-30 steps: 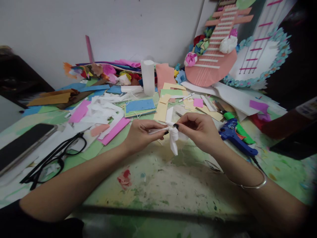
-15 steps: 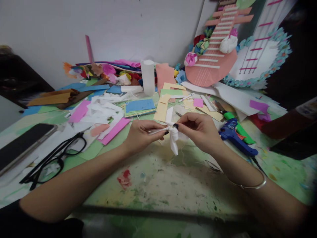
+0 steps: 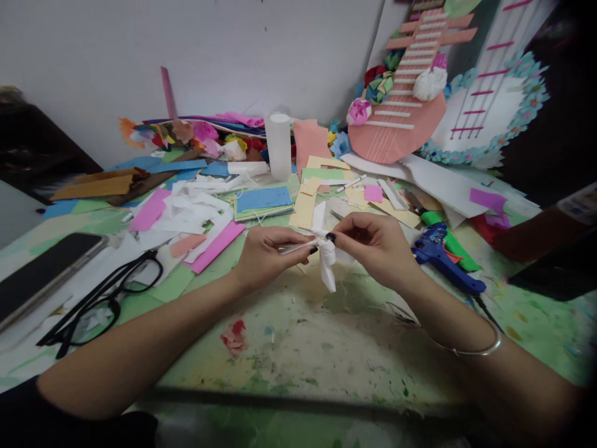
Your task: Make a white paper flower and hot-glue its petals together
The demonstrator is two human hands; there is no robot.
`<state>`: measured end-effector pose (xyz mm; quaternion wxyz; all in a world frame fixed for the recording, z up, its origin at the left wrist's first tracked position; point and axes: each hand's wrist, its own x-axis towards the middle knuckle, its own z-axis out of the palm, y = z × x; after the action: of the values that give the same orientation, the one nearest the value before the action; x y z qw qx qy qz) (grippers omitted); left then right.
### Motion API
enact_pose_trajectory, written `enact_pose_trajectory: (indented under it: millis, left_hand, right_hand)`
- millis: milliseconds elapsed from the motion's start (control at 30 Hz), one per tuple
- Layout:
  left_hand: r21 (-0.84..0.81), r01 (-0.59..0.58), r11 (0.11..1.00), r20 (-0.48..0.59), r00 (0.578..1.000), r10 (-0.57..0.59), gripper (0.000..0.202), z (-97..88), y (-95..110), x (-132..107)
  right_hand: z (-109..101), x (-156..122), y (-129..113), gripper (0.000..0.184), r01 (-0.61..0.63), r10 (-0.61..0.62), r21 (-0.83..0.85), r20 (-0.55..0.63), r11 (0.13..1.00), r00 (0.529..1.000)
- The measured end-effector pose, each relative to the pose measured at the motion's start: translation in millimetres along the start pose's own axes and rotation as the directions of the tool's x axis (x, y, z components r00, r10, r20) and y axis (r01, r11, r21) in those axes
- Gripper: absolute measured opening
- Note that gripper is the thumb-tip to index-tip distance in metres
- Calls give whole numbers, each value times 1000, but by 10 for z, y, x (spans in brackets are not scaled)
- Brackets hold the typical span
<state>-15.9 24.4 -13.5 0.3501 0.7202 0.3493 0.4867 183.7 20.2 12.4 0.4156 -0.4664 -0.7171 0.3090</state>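
Over the middle of the table, both hands meet at a white paper flower (image 3: pixel 328 258) with long petals pointing up and down. My left hand (image 3: pixel 270 252) pinches its thin white stem between thumb and fingers. From the other side, my right hand (image 3: pixel 373 244) closes thumb and fingertips on the petals near the flower's centre. The right fingertips partly hide where the petals join. Scissor blades, or a similar thin metal tip, show just behind the right hand, too covered to name surely.
A blue glue gun (image 3: pixel 445 258) lies right of my right hand. Glasses (image 3: pixel 105 302) and a phone (image 3: pixel 46 274) lie at left, near white paper strips (image 3: pixel 196 208). Behind stand a white cylinder (image 3: pixel 278 149) and a pink paper instrument (image 3: pixel 401 118). A blue paper stack (image 3: pixel 263 199) lies mid-table.
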Motion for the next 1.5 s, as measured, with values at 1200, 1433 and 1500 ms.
enact_pose_trajectory:
  millis: [1200,1433,1500]
  left_hand:
    - [187,-14,982,-330,941,77,14,-50,-130,74]
    - [108,-52,993,-90,994,62,13,89,-41,-51]
    - [92,-63,994,-34,997,66,12,115,-23,-85]
  right_hand:
    - [-403,196,180,34,-114,114,43,5,993,993]
    - [-249,165,154,28,-285,259,252,133,925,957]
    - [-184,133,135,32,-331,263,319,238,888,935]
